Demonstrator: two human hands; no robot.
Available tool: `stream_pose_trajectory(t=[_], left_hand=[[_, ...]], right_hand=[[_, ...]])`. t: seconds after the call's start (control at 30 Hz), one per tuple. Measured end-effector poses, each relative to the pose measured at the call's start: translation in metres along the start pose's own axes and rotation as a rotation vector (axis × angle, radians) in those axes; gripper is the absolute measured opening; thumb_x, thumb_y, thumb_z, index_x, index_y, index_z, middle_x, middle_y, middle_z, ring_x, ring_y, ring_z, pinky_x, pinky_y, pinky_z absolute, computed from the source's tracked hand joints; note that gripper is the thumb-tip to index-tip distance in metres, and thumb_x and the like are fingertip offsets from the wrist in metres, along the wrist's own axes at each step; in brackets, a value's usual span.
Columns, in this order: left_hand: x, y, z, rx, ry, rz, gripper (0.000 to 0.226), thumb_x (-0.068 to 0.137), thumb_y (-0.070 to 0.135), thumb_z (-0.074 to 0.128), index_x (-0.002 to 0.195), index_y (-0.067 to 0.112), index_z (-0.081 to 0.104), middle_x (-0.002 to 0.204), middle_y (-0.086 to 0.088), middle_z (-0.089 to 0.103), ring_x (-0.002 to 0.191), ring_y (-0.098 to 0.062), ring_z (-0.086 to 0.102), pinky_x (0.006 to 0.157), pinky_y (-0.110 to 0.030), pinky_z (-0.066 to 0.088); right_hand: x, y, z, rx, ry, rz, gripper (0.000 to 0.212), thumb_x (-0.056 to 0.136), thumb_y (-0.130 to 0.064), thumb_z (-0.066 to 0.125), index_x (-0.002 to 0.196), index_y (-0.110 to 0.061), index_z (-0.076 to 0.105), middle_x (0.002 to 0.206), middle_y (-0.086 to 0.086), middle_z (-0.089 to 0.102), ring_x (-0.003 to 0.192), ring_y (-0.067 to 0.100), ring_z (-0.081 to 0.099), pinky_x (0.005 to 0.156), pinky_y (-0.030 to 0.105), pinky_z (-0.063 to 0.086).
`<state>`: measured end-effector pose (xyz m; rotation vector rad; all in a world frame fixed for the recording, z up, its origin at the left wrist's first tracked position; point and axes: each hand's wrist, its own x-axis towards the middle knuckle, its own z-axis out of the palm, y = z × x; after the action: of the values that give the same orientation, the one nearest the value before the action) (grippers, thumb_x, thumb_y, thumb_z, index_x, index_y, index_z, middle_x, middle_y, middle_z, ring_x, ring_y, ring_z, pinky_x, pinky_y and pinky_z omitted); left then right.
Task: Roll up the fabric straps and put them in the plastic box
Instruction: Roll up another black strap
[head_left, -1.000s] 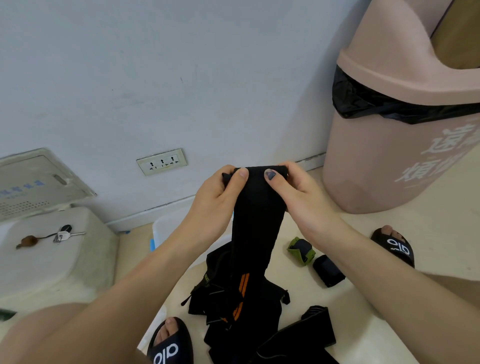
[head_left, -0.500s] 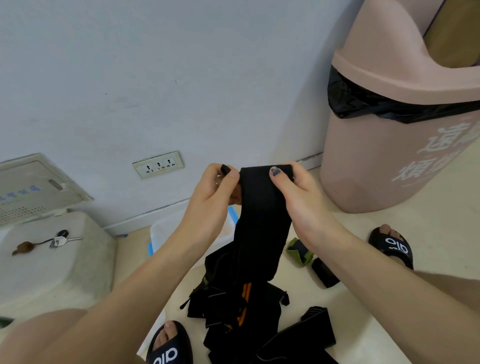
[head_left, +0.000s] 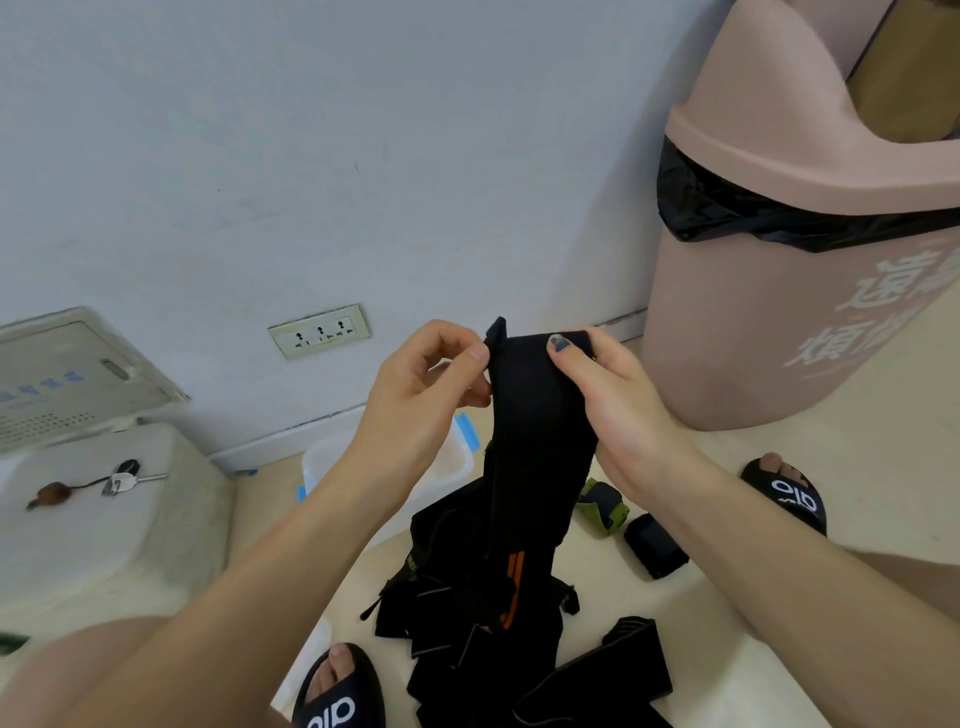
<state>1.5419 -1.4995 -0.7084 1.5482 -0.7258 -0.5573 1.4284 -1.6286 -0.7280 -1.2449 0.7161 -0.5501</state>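
Note:
A long black fabric strap (head_left: 535, 441) hangs down from both my hands at the middle of the view. My left hand (head_left: 421, 400) pinches its upper left edge, where a small corner sticks up. My right hand (head_left: 618, 410) grips the top right edge with the thumb laid across the front. The strap's lower end runs into a heap of black straps (head_left: 478, 613) with orange stripes on the floor. The clear plastic box (head_left: 322, 462) with blue clips lies behind my left forearm, mostly hidden. Two rolled straps, one green-edged (head_left: 602, 506) and one black (head_left: 655, 545), lie on the floor right of the heap.
A tall pink bin (head_left: 810, 249) with a black liner stands at the right. A white rounded block (head_left: 78, 519) with keys (head_left: 122, 480) on it sits at the left by the wall. My feet in black slippers (head_left: 787, 496) flank the heap. A wall socket (head_left: 319, 331) is behind.
My left hand slid off the strap's front to its left edge, and the top corner now sticks up. The strap's top has dropped slightly in the hands.

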Motion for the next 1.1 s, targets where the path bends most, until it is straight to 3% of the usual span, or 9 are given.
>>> stream_pose_trajectory(t=[0.1,0.2,0.37,0.5,0.67,0.8,0.97,1.1], left_hand=[[0.001,0.001,0.000,-0.047,0.032,-0.026,0.005,0.099,0.007,0.062,0.102,0.010,0.060,0.089,-0.002,0.063,0.078,-0.021,0.068,0.089,-0.045,0.061],[-0.001,0.003,0.001,-0.054,-0.015,-0.009,0.028,0.091,-0.009,0.062,0.109,0.011,0.057,0.100,-0.008,0.063,0.084,-0.021,0.071,0.085,-0.033,0.060],[-0.003,0.002,0.003,-0.027,-0.051,0.046,0.033,0.088,-0.010,0.069,0.109,0.013,0.056,0.090,0.014,0.062,0.095,-0.030,0.071,0.083,-0.030,0.058],[-0.001,0.006,-0.001,-0.020,-0.073,0.090,0.027,0.087,-0.016,0.063,0.103,0.004,0.056,0.093,-0.001,0.058,0.082,-0.025,0.067,0.079,-0.029,0.057],[-0.001,0.006,-0.003,0.014,-0.066,0.138,0.019,0.091,-0.009,0.066,0.095,0.008,0.060,0.089,0.000,0.061,0.078,-0.027,0.066,0.083,-0.043,0.058],[-0.001,0.005,-0.007,0.098,-0.111,0.167,0.022,0.089,-0.005,0.072,0.092,0.014,0.062,0.088,0.005,0.064,0.080,-0.018,0.062,0.079,-0.034,0.057],[-0.005,0.003,-0.005,0.202,-0.082,0.234,0.024,0.087,-0.002,0.074,0.092,0.020,0.066,0.089,0.002,0.067,0.078,-0.014,0.064,0.078,-0.024,0.053],[-0.006,0.000,-0.001,0.192,-0.062,0.203,0.021,0.088,0.003,0.075,0.092,0.022,0.068,0.082,0.010,0.066,0.072,-0.008,0.059,0.071,-0.023,0.049]], right_hand=[[-0.001,-0.002,-0.001,0.056,-0.016,0.038,0.023,0.105,-0.025,0.056,0.118,-0.009,0.067,0.117,0.012,0.074,0.111,0.026,0.071,0.101,0.046,0.057],[-0.002,-0.003,-0.003,0.120,-0.033,0.072,0.024,0.105,-0.025,0.057,0.118,-0.009,0.068,0.117,0.012,0.074,0.112,0.025,0.072,0.096,0.039,0.058],[-0.005,-0.006,-0.004,0.168,-0.068,0.089,0.023,0.105,-0.024,0.057,0.115,-0.008,0.069,0.115,0.012,0.075,0.109,0.025,0.072,0.095,0.040,0.057],[-0.007,-0.008,-0.005,0.171,-0.084,0.094,0.025,0.105,-0.024,0.056,0.117,-0.006,0.069,0.117,0.014,0.074,0.112,0.027,0.071,0.097,0.042,0.056],[-0.009,-0.009,-0.006,0.193,-0.104,0.098,0.027,0.105,-0.024,0.055,0.118,-0.004,0.068,0.117,0.015,0.074,0.111,0.029,0.072,0.096,0.042,0.057],[-0.010,-0.010,-0.008,0.218,-0.132,0.105,0.022,0.106,-0.024,0.053,0.107,-0.009,0.070,0.101,0.007,0.076,0.096,0.018,0.073,0.083,0.033,0.056],[-0.012,-0.009,-0.008,0.231,-0.137,0.123,0.023,0.107,-0.024,0.052,0.109,-0.010,0.070,0.098,0.004,0.077,0.092,0.016,0.074,0.075,0.029,0.057],[-0.012,-0.008,-0.008,0.235,-0.133,0.127,0.028,0.107,-0.025,0.051,0.120,-0.007,0.069,0.114,0.011,0.076,0.107,0.023,0.074,0.091,0.038,0.058]])
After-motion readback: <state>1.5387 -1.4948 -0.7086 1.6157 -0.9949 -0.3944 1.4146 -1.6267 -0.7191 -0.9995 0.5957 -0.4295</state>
